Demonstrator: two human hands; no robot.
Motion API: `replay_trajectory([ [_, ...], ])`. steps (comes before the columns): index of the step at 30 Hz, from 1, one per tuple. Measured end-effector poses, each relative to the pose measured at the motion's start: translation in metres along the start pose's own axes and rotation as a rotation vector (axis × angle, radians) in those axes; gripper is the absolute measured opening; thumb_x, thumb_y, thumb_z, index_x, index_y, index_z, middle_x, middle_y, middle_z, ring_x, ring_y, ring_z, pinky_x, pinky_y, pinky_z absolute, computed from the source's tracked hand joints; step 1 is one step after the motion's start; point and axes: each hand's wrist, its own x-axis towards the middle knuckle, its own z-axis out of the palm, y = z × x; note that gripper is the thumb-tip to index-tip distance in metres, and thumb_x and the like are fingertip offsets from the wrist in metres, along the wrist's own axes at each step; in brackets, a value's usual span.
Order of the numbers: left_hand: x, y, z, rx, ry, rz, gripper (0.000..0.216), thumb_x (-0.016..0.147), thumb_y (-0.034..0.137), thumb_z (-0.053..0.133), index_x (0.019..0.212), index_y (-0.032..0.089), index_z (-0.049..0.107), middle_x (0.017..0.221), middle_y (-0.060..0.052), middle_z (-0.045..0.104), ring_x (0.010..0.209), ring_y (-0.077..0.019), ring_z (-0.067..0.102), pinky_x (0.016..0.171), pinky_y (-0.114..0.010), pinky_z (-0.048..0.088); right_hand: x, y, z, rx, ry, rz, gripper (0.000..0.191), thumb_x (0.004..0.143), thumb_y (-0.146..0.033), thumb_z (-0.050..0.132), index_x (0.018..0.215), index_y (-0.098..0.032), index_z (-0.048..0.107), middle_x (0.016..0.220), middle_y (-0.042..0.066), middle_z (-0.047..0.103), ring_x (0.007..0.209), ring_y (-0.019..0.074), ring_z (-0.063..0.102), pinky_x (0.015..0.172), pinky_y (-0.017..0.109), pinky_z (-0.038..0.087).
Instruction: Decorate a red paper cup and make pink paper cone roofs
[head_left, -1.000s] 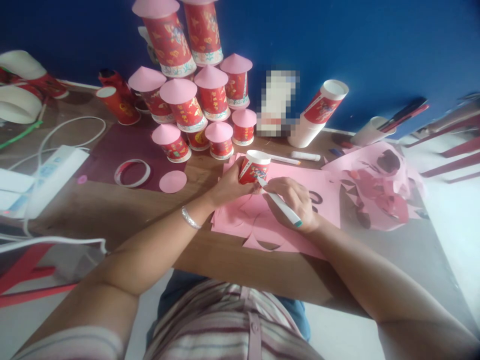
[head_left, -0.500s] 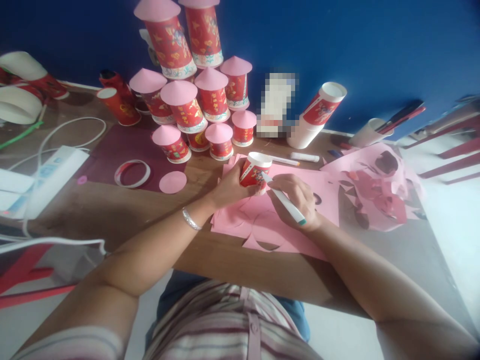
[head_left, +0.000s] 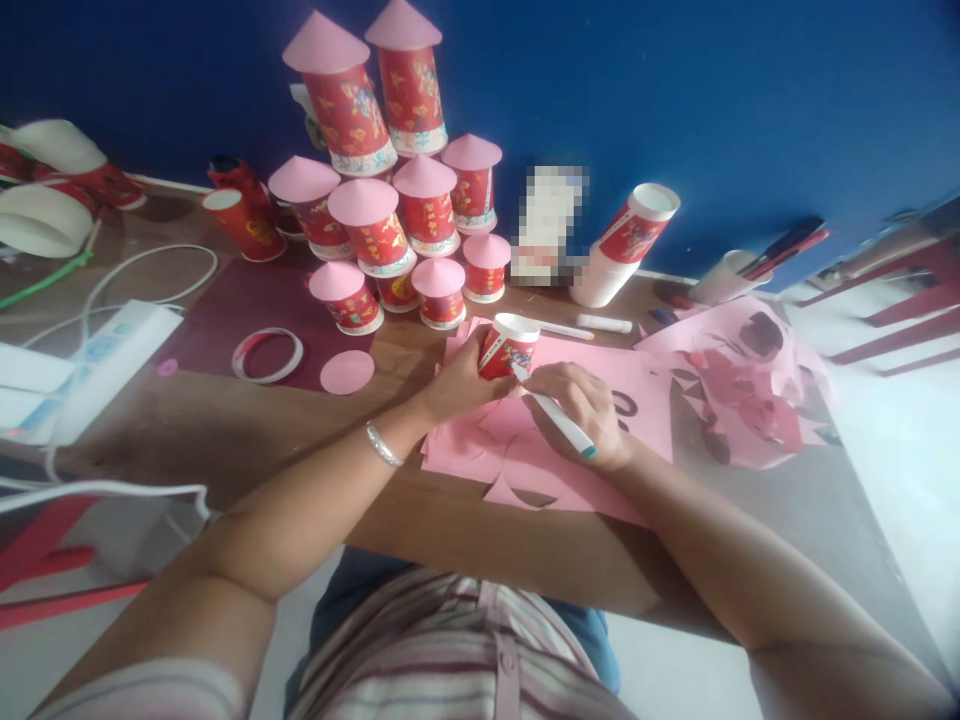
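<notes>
My left hand (head_left: 454, 380) is wrapped around a small red paper cup (head_left: 508, 345) with a white rim, held mouth-down and tilted on a pink paper sheet (head_left: 570, 420). My right hand (head_left: 581, 405) grips a white marker with a green end (head_left: 556, 421); its tip sits at the cup's lower edge on the sheet. The sheet has round holes cut out of it. A silver bracelet is on my left wrist.
Several red cups with pink cone lids (head_left: 390, 215) are stacked behind on the wooden table (head_left: 225, 430). A pink paper disc (head_left: 346, 371), a tape ring (head_left: 267, 355), a power strip (head_left: 97, 365) with cables, pink scraps (head_left: 742, 380) and a lying cup stack (head_left: 626, 245) surround the sheet.
The marker tip has shifted slightly along the cup's edge. The camera has tilted up a little, showing more of the tall stacked cups.
</notes>
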Motion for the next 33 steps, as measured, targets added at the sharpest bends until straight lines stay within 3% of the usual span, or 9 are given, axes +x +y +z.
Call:
replay_trajectory([
  [11, -0.0005, -0.0011, 0.0005, 0.019, 0.011, 0.004, 0.068, 0.066, 0.043, 0.091, 0.116, 0.019, 0.051, 0.109, -0.007, 0.066, 0.099, -0.0245, 0.065, 0.087, -0.038, 0.052, -0.0022, -0.0012, -0.0003, -0.007, -0.023, 0.000, 0.027, 0.096, -0.011, 0.063, 0.122, -0.018, 0.059, 0.100, 0.009, 0.074, 0.088, 0.0203, 0.072, 0.076, 0.036, 0.059],
  [19, -0.0010, -0.0024, -0.0008, 0.007, -0.009, 0.035, 0.069, 0.069, 0.046, 0.088, 0.120, 0.019, 0.051, 0.119, -0.010, 0.066, 0.111, -0.0273, 0.065, 0.096, -0.041, 0.052, -0.0023, -0.0008, -0.0026, -0.033, 0.018, -0.008, 0.031, 0.095, -0.011, 0.065, 0.124, -0.021, 0.059, 0.101, 0.007, 0.074, 0.086, 0.0198, 0.072, 0.072, 0.035, 0.059],
  [26, -0.0020, -0.0001, 0.0020, 0.051, -0.008, 0.032, 0.071, 0.066, 0.046, 0.091, 0.116, 0.019, 0.049, 0.106, -0.006, 0.067, 0.095, -0.0222, 0.066, 0.084, -0.037, 0.053, -0.0022, 0.0014, -0.0026, -0.043, 0.040, 0.007, 0.034, 0.095, -0.011, 0.066, 0.127, -0.020, 0.059, 0.104, 0.008, 0.074, 0.092, 0.0209, 0.073, 0.075, 0.036, 0.060],
  [33, -0.0032, -0.0010, 0.0027, 0.086, -0.003, 0.026, 0.067, 0.069, 0.042, 0.088, 0.118, 0.019, 0.049, 0.106, -0.007, 0.067, 0.095, -0.0231, 0.066, 0.083, -0.038, 0.053, -0.0009, 0.0006, -0.0009, -0.062, 0.033, 0.025, 0.030, 0.097, -0.014, 0.064, 0.126, -0.022, 0.060, 0.103, 0.007, 0.075, 0.089, 0.0214, 0.074, 0.073, 0.036, 0.060],
])
